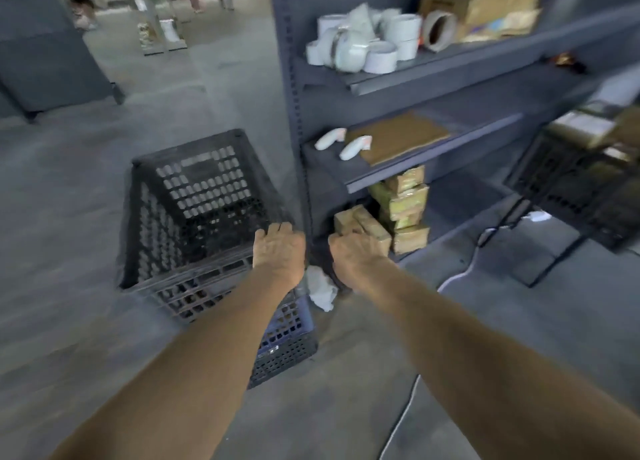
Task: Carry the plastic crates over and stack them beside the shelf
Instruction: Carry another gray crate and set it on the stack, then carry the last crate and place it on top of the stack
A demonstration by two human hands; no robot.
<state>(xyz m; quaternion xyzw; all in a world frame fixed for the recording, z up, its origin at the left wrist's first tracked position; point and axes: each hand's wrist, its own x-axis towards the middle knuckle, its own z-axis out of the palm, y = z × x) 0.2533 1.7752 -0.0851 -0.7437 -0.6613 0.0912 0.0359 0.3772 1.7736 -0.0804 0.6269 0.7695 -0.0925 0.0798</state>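
Grey concrete floor [69, 217] runs under everything I can see, and on its right half stands the tall dark-grey metal shelf unit [294, 113] with slotted posts. Just left of the unit's near post sits the stack of plastic crates: the black perforated plastic crate [197, 196] is on top, tilted in my view, seated in a darker bluish perforated crate [287, 348] on the floor. Far to the right, well apart from the stack, another black lattice crate [568, 186] sits under a frame. Brown cardboard boxes [491, 6] fill the top board, and a pile of yellowish wrapped packages [401, 203] stands on the bottom one. White rolls of tape [377, 44] crowd the left end of the top board. A flat brown cardboard sheet [398, 135] lies on the middle board, with two small white handle-shaped pieces [330, 139] just left of it. A crumpled white cloth [322, 286] lies on the floor between the stack and the post, and a thin white cable [401, 421] trails along the floor to the right. My left hand [278, 248] is bent over the right rim of the top crate, fingers hooked down inside it. My right hand [356, 255] is curled at the foot of the post, near the packages; I cannot tell what it holds, since the blur hides its fingers.
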